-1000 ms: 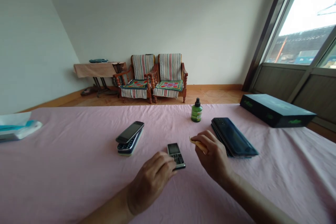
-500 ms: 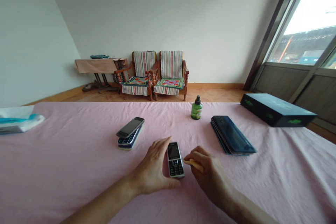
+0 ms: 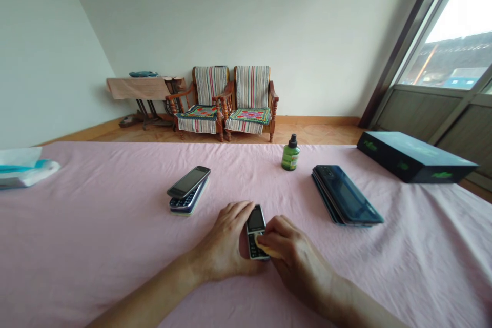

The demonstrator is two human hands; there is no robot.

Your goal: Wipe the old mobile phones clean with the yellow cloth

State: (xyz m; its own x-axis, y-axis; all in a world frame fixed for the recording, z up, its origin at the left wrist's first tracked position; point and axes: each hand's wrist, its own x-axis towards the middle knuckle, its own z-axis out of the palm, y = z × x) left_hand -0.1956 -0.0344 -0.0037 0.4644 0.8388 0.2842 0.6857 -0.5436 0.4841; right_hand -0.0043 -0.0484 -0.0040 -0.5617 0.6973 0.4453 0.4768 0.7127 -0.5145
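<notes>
Leftward from beside the keypad phone point(image 3: 255, 220), the right hand point(image 3: 298, 251) has brought its pinched yellow cloth point(image 3: 271, 252) onto the keys, so work there seems begun. Spread round the phone on the pink surface point(image 3: 96, 225), the left hand point(image 3: 226, 243) may be gripping; I can't tell.

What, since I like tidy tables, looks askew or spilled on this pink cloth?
Beyond the left hand, a grey-framed black touchscreen phone sits skewed atop a dark-blue keypad phone, so that pile looks crooked. The glossy dark-blue smartphone stack is slightly fanned too. I see no spill.
</notes>
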